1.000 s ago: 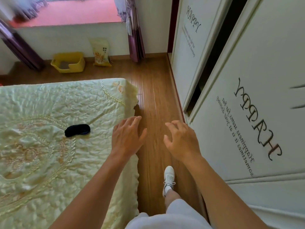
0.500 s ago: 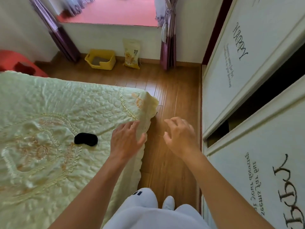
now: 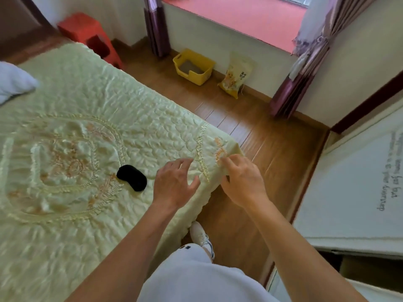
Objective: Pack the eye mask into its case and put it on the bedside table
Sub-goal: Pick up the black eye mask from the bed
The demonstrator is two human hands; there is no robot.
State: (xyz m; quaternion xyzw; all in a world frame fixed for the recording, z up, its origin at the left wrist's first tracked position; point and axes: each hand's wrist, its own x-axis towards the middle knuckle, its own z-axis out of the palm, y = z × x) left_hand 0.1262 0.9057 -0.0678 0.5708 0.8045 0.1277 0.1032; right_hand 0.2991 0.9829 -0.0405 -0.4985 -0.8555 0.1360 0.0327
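A black eye mask lies flat on the pale green quilted bedspread, near the bed's right side. My left hand hovers over the bedspread just right of the mask, fingers spread, holding nothing. My right hand is over the bed's corner, fingers apart and empty. No case and no bedside table can be made out in this view.
A red stool stands beyond the bed's far side. A yellow bin and a yellow bag sit on the wooden floor under the window. White wardrobe doors line the right. A white pillow lies at far left.
The view has swung left towards the bed. Both hands now hover over the bedspread's corner instead of the floor, and the mask is closer to my left hand.
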